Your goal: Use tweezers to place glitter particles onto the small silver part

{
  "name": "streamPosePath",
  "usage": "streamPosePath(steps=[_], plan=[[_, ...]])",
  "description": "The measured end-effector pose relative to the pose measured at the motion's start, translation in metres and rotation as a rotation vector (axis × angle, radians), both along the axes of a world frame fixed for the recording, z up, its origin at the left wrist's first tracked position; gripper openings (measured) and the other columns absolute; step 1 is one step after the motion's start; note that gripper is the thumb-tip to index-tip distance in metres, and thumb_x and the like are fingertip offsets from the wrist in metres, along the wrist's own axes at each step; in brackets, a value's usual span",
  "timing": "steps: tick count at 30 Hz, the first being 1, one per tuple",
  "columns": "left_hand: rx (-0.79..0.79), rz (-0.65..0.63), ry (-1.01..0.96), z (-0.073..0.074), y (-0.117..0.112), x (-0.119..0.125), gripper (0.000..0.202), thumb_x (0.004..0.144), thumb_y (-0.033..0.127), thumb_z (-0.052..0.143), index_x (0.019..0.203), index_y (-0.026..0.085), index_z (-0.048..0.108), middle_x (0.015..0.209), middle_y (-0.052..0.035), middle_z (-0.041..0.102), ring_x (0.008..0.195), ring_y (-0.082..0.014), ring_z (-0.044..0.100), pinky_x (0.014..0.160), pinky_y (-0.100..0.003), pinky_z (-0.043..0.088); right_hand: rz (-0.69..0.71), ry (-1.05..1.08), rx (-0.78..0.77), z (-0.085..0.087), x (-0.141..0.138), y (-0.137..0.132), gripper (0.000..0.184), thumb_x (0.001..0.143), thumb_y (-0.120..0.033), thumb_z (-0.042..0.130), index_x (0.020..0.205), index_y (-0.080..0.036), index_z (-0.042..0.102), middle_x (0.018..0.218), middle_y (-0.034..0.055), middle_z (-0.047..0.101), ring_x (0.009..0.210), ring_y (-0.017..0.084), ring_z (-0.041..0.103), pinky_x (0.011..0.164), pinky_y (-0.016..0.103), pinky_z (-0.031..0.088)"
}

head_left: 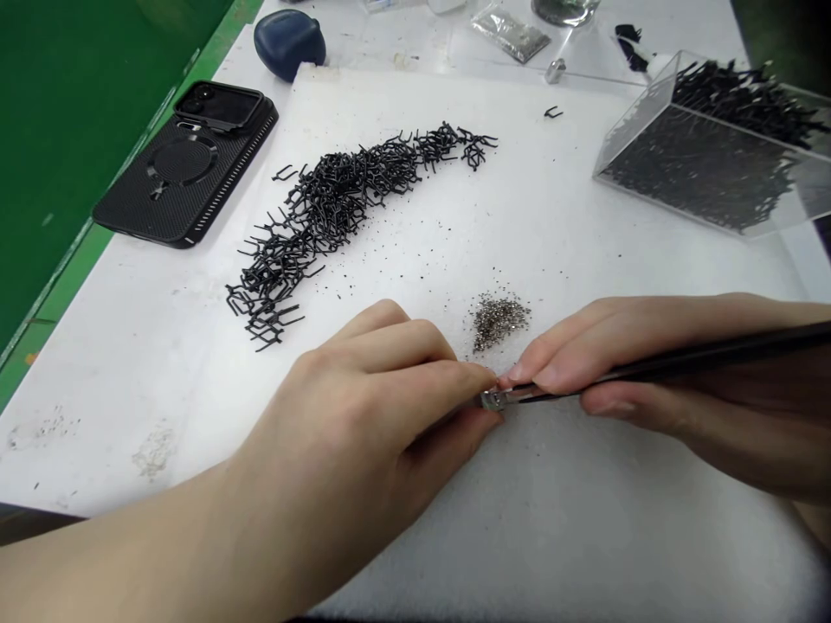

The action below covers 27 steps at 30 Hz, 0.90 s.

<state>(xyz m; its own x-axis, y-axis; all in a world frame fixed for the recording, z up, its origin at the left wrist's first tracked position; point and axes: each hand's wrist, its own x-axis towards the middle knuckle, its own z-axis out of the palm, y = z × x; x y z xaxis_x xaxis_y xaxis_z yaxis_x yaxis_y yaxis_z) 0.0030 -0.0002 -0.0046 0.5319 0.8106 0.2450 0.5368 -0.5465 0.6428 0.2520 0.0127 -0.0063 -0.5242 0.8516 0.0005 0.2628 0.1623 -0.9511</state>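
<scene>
My left hand (383, 389) rests on the white foam mat (519, 225), its fingers pinched on a small metal part (492, 400). My right hand (655, 372) grips black tweezers (701, 359) whose tips meet that part. Just behind the fingertips lies a small heap of tiny silvery pieces (499, 317). A long curved pile of black clips (325, 216) spreads over the mat to the left, well beyond my left hand.
A clear plastic box (707, 164) of black clips sits at the far right. A phone in a black case (188, 164) lies at the left, with a dark blue pouch (289, 41) behind it. One stray clip (552, 112) and small bags lie at the back.
</scene>
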Motion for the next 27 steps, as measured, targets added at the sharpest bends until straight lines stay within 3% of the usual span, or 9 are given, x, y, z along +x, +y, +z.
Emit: streamPosePath(steps=[7, 27], plan=[[0.001, -0.009, -0.011, -0.0003, -0.0018, -0.0013, 0.01, 0.091, 0.016, 0.073, 0.096, 0.018, 0.082, 0.08, -0.0003, 0.072, 0.08, -0.0116, 0.063, 0.073, -0.022, 0.055, -0.057, 0.028, 0.075, -0.0008, -0.0028, -0.0021, 0.022, 0.089, -0.016, 0.074, 0.099, -0.033, 0.08, 0.101, -0.0011, 0.081, 0.095, 0.021, 0.079, 0.081, 0.027, 0.069], [0.019, -0.005, -0.02, -0.0004, -0.0028, -0.0012, 0.009, 0.091, 0.017, 0.073, 0.093, 0.017, 0.082, 0.078, -0.0001, 0.072, 0.078, -0.0106, 0.062, 0.072, -0.02, 0.054, 0.048, -0.007, 0.033, 0.0027, -0.0002, 0.0026, 0.025, 0.086, -0.011, 0.075, 0.099, -0.032, 0.081, 0.104, -0.0012, 0.082, 0.096, 0.019, 0.078, 0.09, 0.022, 0.065]])
